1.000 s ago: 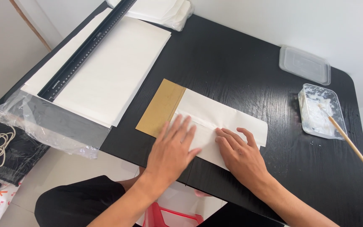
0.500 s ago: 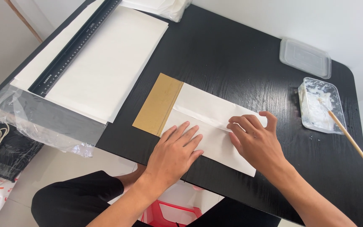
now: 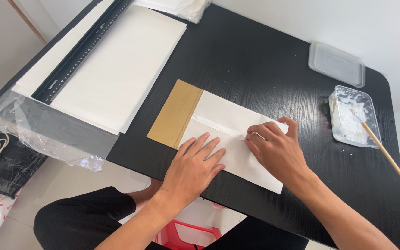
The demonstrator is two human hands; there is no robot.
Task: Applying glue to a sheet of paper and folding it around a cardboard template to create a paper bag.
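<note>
- Since the earlier frame, the right hand [image 3: 278, 150] has slid right along the fold and curls, pinching the flap.
- Left hand [image 3: 195, 164] rests flat, fingers spread, on the white paper [image 3: 228, 120].
- Under both hands lies a black table [image 3: 255, 60]; left of them, a tan cardboard strip [image 3: 174, 113] and ruler [image 3: 82, 51].
- White, creased paper lies folded beneath them.

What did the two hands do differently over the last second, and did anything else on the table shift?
The right hand slid from lying flat on the white paper out toward its right end, and its fingers now curl on the folded flap there. The left hand stayed pressed flat on the paper. The brown card, the ruler, the paste tub and its stick kept their places.
</note>
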